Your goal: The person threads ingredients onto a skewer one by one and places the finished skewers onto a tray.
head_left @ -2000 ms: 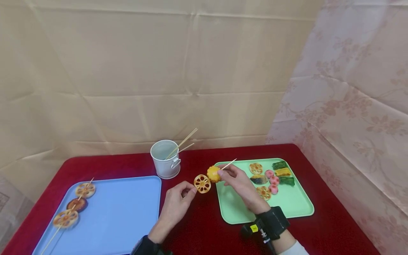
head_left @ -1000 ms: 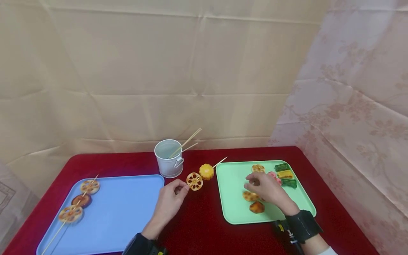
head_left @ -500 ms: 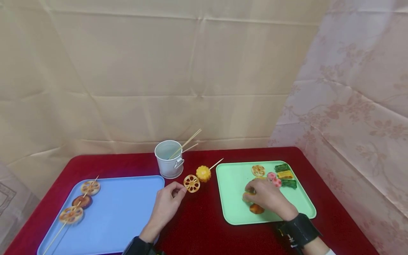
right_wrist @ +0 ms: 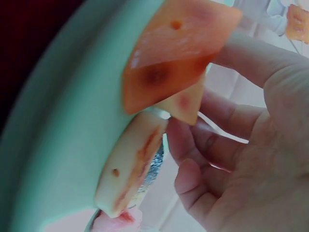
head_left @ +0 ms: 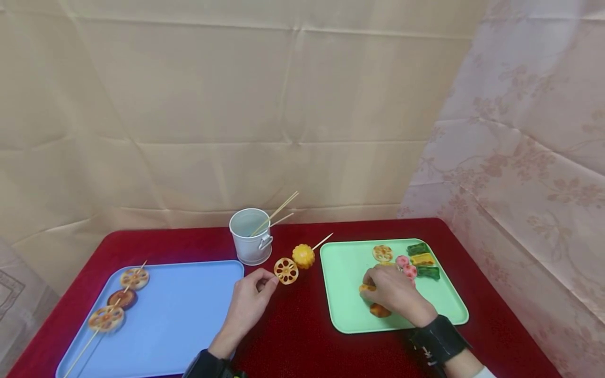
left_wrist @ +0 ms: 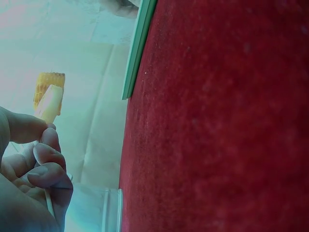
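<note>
Bucket (head_left: pixel 250 244): one, white, near the back edge of the red worktop (head_left: pixel 283 336), thin sticks (head_left: pixel 283 206) leaning out over its right rim. Skewer (head_left: pixel 323 241): one, in front and right of the bucket, held above the worktop, threaded with a lotus root slice (head_left: pixel 285 271) and, beyond it, corn (head_left: pixel 303 256). Left grip (head_left: pixel 249 295): in front of the bucket, thumb and forefinger pinching the skewer at the near side of the slice. Right grip (head_left: pixel 396 294): well to the bucket's right, low over the green tray (head_left: pixel 345 294), fingers bent about a yellowish slice (head_left: pixel 366 288), partly hidden; whether they pinch it cannot be told. Further right of the bucket, same tray: orange piece, pink balls, green peppers, yellow piece, second lotus slice. Blue tray (head_left: pixel 189 315): in front and left of the bucket, its back right corner just before it, one loaded skewer (head_left: pixel 81 354) along the side farther from the bucket. Marking: yellow patch on the black left wristband (head_left: pixel 208 366), too small to read. Room: a strip of red worktop runs forward from the bucket between both trays; beige cloth (head_left: pixel 189 105) hangs close behind it.
</note>
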A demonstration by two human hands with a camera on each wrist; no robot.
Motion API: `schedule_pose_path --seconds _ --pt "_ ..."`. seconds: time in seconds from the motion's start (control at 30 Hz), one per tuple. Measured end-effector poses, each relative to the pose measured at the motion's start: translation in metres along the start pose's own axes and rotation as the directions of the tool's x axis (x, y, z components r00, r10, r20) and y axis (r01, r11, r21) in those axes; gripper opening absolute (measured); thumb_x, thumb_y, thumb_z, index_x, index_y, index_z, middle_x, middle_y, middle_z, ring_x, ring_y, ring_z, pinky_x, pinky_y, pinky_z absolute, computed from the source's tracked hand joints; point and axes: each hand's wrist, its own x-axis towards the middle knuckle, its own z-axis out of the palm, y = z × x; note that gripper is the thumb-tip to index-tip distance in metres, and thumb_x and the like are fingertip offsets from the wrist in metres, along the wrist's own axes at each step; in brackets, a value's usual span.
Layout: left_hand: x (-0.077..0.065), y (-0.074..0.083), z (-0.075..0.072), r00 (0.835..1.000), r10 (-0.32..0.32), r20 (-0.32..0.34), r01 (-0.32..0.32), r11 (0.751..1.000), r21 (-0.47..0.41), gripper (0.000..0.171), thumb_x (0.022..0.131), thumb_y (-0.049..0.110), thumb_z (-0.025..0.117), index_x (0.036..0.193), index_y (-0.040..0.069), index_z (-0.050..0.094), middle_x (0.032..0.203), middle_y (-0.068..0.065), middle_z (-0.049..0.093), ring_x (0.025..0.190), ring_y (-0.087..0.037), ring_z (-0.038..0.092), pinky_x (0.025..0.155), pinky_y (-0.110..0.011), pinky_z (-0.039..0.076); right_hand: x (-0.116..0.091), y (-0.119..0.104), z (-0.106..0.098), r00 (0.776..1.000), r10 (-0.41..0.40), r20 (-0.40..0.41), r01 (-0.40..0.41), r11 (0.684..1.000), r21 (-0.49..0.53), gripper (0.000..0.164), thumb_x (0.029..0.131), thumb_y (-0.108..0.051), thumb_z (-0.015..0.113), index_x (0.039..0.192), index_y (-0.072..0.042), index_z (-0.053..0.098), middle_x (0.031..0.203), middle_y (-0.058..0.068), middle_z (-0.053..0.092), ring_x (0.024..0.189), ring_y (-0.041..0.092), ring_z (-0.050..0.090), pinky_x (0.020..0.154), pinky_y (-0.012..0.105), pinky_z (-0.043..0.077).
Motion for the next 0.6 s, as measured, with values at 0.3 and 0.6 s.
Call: schedule_pose_path --seconds 0.3,0.6 --pt "-0.0005 0.0009 0.0019 1.0 0.016 0.002 -0.016 1.0 -0.02 0.006 0.095 0.009 0.07 0.091 0.01 0.075 0.071 0.004 0.061 0.065 -0.012 0.052 0.059 -0.026 0.042 -0.001 -0.0009 0.0009 1.0 -0.007 -0.011 0.007 0.997 -0.077 0.027 0.08 -0.028 0.087 0.095 -0.01 0.073 0.081 -0.005 0.057 0.072 0.014 0.047 0.069 0.035 0.039" --pt "-0.0018 -0.0001 0.0039 1.0 0.014 -0.001 -0.014 1.0 -0.022 0.006 0.095 0.008 0.071 0.091 0.01 0.075 0.07 0.004 0.059 0.064 -0.012 0.051 0.058 -0.025 0.041 0.0015 -0.0002 0.0003 1.0 0.013 -0.021 -0.014 0.999 -0.039 0.02 0.079 -0.019 0.082 0.075 -0.015 0.063 0.068 -0.005 0.049 0.064 0.013 0.043 0.058 0.029 0.031"
